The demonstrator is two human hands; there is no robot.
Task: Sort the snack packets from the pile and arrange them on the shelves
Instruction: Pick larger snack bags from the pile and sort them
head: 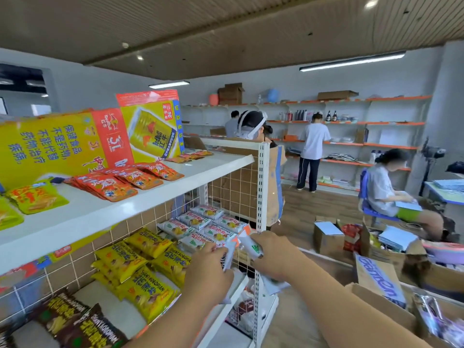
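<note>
Both my hands hold white snack packets [247, 243] at the right end of the middle shelf [233, 290]. My left hand [209, 270] grips one by its edge, and my right hand [272, 254] grips another with a green mark. More white packets [200, 222] lie in rows on that shelf just behind my hands. Yellow packets [143, 267] lie to their left, dark brown ones [75, 322] further left. On the top shelf [125, 207] lie red packets [120, 182] and yellow-green packets [35, 198].
Red Bull cartons [150, 126] stand at the back of the top shelf. A white shelf upright [259, 197] stands by my hands. Open cardboard boxes [376, 280] of goods sit on the floor at right. Three people work at far shelves; one sits at right.
</note>
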